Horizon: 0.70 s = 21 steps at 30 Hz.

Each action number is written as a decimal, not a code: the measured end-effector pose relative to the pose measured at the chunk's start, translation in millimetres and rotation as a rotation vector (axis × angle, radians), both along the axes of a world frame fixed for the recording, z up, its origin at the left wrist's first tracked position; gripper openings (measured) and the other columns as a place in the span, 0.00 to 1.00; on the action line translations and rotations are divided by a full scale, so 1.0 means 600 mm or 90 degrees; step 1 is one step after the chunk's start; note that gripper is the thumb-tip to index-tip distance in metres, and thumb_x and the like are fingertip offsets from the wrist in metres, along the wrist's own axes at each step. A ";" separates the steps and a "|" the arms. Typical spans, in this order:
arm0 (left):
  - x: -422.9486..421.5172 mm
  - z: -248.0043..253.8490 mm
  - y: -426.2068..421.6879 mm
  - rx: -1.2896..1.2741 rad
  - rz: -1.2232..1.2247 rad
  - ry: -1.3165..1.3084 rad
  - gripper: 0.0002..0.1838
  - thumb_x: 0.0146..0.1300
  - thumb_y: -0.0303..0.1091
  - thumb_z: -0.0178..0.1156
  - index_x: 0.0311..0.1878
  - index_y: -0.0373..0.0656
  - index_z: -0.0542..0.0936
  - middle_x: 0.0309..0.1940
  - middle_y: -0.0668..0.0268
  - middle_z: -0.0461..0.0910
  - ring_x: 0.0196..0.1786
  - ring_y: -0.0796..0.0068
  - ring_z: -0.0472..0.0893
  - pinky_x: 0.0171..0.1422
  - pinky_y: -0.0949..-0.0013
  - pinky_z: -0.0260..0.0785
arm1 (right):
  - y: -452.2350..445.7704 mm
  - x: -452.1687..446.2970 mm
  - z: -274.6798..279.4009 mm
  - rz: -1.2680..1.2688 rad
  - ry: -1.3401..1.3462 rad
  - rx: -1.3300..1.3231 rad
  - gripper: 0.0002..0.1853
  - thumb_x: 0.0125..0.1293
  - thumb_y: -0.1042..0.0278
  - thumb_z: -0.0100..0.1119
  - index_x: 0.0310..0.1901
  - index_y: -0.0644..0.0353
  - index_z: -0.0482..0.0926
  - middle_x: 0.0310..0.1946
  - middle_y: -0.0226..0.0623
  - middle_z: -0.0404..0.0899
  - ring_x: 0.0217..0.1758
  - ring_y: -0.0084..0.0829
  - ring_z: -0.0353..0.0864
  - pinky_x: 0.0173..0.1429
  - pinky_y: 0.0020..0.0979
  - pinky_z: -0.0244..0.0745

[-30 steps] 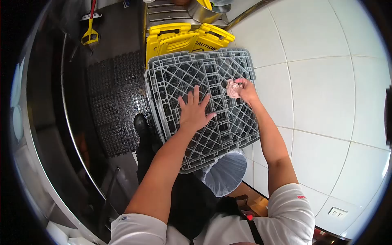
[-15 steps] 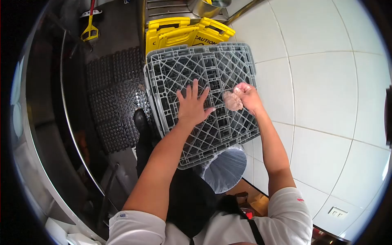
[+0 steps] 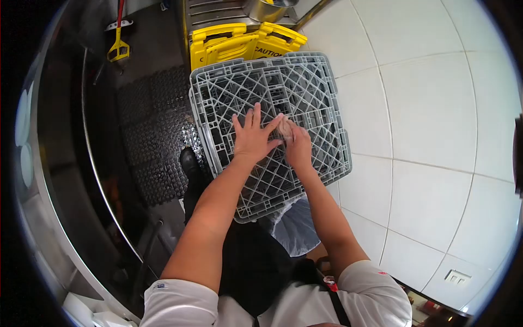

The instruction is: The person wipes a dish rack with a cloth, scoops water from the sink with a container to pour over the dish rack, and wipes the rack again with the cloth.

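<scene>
Left hand [image 3: 252, 140]: our fingers splay loosely on the gray crate [image 3: 276, 90].
Right hand [image 3: 299, 148]: our bunched fingers grip a pale cloth [image 3: 284, 128] at the crate's top, just beside our left forefinger.
Caution signs [image 3: 248, 44]: yellow, beyond the crate.

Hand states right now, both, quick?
Left hand: open, spread on the grey plastic crate.
Right hand: closed, holding a crumpled pinkish cloth.

Commercial kitchen [by look]: yellow plastic caution signs [image 3: 239, 48] and slatted steel shelf [image 3: 213, 13] beyond grey plastic lattice crate [image 3: 275, 90]; black textured rubber floor mat [image 3: 155, 125] left of crate; white square-tiled wall [image 3: 427, 117] right of it.
</scene>
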<state>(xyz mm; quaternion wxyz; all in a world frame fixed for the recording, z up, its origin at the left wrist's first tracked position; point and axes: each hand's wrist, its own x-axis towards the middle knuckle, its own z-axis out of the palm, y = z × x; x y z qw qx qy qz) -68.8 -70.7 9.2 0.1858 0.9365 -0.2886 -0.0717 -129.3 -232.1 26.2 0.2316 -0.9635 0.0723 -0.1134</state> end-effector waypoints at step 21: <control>0.004 0.026 0.009 0.013 -0.024 0.041 0.56 0.52 0.79 0.61 0.82 0.64 0.60 0.83 0.48 0.44 0.81 0.46 0.53 0.79 0.25 0.36 | 0.021 0.013 -0.015 -0.177 -0.046 0.418 0.12 0.71 0.66 0.61 0.48 0.61 0.71 0.36 0.40 0.80 0.38 0.29 0.81 0.43 0.33 0.76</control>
